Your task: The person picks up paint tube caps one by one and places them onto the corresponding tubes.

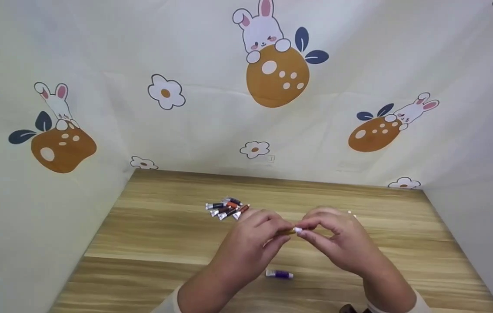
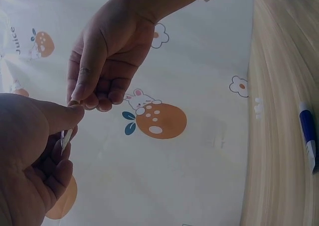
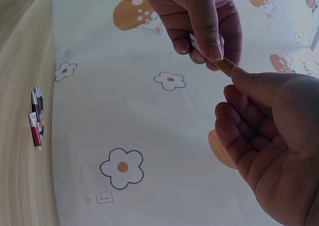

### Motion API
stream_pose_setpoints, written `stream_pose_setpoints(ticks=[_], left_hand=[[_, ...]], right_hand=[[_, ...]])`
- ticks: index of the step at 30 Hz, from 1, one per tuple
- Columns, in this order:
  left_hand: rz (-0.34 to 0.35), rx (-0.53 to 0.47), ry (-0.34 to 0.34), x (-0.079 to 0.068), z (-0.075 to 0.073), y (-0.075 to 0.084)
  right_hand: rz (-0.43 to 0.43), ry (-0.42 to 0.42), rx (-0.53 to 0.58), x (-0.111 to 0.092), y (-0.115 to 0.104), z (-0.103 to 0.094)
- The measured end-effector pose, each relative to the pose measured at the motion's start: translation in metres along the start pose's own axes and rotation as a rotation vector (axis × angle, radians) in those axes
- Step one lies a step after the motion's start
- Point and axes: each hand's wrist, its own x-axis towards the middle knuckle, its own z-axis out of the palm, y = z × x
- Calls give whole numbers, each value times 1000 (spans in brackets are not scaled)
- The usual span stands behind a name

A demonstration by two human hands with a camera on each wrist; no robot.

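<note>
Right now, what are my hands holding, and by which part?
A small ochre tube: the left hand grips its body, while the right hand pinches its white-capped end.

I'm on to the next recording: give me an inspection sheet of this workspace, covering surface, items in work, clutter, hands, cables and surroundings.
Surface: wood-grain tabletop.
Items in work: ochre tube, held up between both hands.
Clutter: pile of small tubes beyond the left hand; purple-banded tube lying nearer the person; small white bits beyond the right hand, too small to identify; dark object cut off at the head view's bottom edge, cannot be identified.
Hands: left pinches the ochre tube along its body; right pinches one end.
Cables: nothing seen.
Surroundings: pale wall covering printed with rabbits, orange fruit and flowers.
</note>
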Motion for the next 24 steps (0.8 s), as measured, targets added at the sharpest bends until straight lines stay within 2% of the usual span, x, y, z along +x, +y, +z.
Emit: stream_pose_setpoints(ticks=[8,13,20,24], left_hand=[[-55,-10,-23,0,1,0],[-83,-3,-33,0,2,-1],[-95,14,-29,0,5,-7],[-82,31,-7,0,8,-10]], right_hand=[[69,17,-38,2,-4,0],[77,32,-61,3,-4,-1],[156,18,-103,2,-2,-2],[167,6,-105,2,-1,-3]])
